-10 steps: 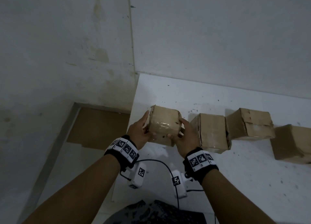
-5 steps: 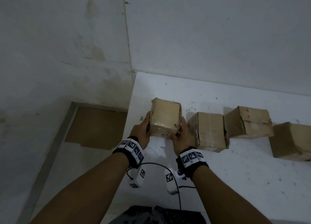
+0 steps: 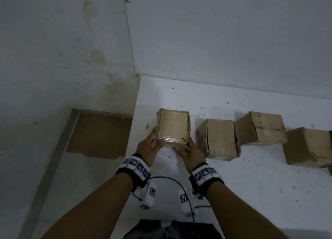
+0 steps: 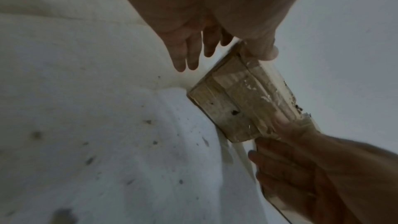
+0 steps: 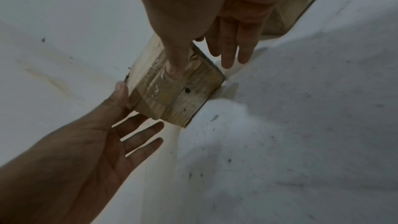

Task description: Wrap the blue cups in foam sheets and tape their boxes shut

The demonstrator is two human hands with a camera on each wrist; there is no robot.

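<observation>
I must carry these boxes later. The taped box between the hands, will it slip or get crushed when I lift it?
The taped box may be somewhat slippery: glossy tape covers its faces. It seems fairly stiff, since its edges stay square between the left hand and right hand. Probably light: mostly the thumbs touch it.

Beneath the grip spreads a white table [image 3: 242,194], its top scattered with small dark specks and smudges that lie thickest just beyond and to the right of the grip. Behind the grip rises a pale wall [image 3: 233,41]; a thin vertical seam [image 3: 129,39] runs down it to the table's far left corner. The wall left of the seam bears brownish stains [image 3: 98,56]. Left of the grip and below table level, a flat brown cardboard sheet [image 3: 100,134] lies on the light floor [image 3: 75,185], bordered on its left by a grey strip [image 3: 55,154].
</observation>
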